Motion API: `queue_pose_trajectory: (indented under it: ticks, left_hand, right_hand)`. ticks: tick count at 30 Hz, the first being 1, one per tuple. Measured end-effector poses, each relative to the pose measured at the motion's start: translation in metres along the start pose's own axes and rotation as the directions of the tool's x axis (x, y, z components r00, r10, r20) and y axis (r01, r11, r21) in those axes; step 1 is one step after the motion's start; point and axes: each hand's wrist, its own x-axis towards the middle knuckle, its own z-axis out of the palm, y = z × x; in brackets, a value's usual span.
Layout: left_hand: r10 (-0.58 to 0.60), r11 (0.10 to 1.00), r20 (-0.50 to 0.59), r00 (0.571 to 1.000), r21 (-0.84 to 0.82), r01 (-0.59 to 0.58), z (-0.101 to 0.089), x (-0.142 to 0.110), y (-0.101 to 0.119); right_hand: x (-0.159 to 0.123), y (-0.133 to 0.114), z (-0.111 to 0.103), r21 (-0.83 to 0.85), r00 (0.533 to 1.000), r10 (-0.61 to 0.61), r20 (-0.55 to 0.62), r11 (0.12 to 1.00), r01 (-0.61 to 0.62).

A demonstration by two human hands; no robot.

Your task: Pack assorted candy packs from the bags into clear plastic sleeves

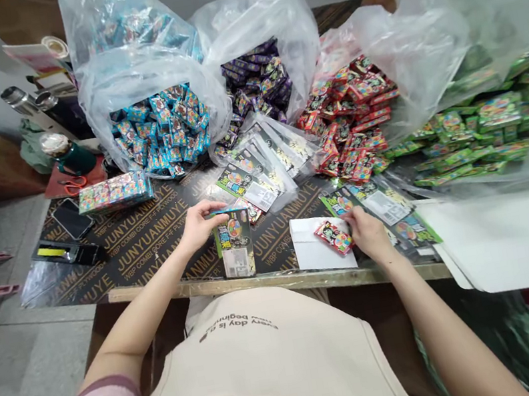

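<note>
While upright near the table's front edge, small carton clasped at its top by left hand.
Right hand closed on red packet, lying right of the carton, long axis slanted, over white sheet.

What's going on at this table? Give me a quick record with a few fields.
Left hand: left hand holds an upright printed pouch by its top edge
Right hand: right hand rests on a red packet lying on a white sheet
Bags behind: blue packets, purple packets, red packets, green packets, in clear plastic bags
Pouch stack: flat pouches at table centre
Left side: phone, scissors, flasks
Surface: plywood table
</note>
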Motion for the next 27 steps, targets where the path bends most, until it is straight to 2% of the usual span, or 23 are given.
queue_pose_trajectory:
  ticks: [2,5,7,9,10,12,14,16,18,20,22,25,27]
  left_hand:
    - [0.009,0.999,0.018,1.000,0.037,-0.009,0.003,-0.003,0.000]
    - [0.000,0.999,0.050,0.999,0.050,-0.003,0.002,-0.003,0.008]
    - [-0.040,0.999,0.086,0.995,0.033,0.037,0.000,-0.002,0.015]
    - [-0.099,0.994,0.127,0.987,-0.022,0.103,-0.002,0.000,0.020]
    - [-0.127,0.989,0.139,0.982,-0.056,0.136,-0.003,0.001,0.022]
    - [-0.165,0.978,0.147,0.975,-0.106,0.182,-0.003,0.002,0.023]
    - [-0.182,0.973,0.146,0.972,-0.118,0.200,-0.003,0.003,0.024]
    - [-0.189,0.972,0.149,0.971,-0.109,0.206,-0.004,0.004,0.025]
    - [-0.186,0.974,0.154,0.970,-0.099,0.203,-0.005,0.004,0.027]
    - [-0.159,0.983,0.157,0.975,-0.072,0.172,-0.005,0.002,0.029]
    - [-0.089,0.996,0.142,0.986,0.002,0.090,-0.005,-0.001,0.031]
    - [0.134,0.967,0.134,0.982,0.197,-0.159,-0.005,-0.011,0.034]
    - [0.315,0.883,0.182,0.932,0.304,-0.358,-0.006,-0.018,0.033]
  right_hand:
    - [0.001,0.001,-0.004,0.123,0.994,0.109,-0.009,0.987,-0.107]
    - [0.007,-0.015,-0.011,0.129,0.978,0.174,-0.117,0.979,-0.159]
    - [0.014,-0.045,-0.013,0.145,0.960,0.157,-0.232,0.981,-0.125]
    - [0.023,-0.090,-0.009,0.315,0.956,0.119,-0.267,0.949,-0.030]
    - [0.028,-0.115,-0.005,0.449,0.967,0.096,-0.237,0.893,0.021]
    - [0.036,-0.164,0.005,0.682,0.989,0.038,-0.142,0.728,0.070]
    - [0.043,-0.204,0.017,0.815,1.000,-0.020,-0.024,0.579,0.031]
    - [0.046,-0.228,0.027,0.870,0.997,-0.058,0.057,0.492,-0.022]
    - [0.047,-0.239,0.031,0.887,0.994,-0.062,0.091,0.458,-0.053]
    - [0.046,-0.241,0.030,0.887,0.994,-0.055,0.099,0.458,-0.063]
    - [0.045,-0.239,0.025,0.866,0.994,-0.058,0.094,0.498,-0.053]
    - [0.040,-0.233,0.020,0.782,0.995,-0.087,0.050,0.623,0.015]
    - [0.035,-0.227,0.020,0.690,0.988,-0.156,-0.004,0.714,0.116]
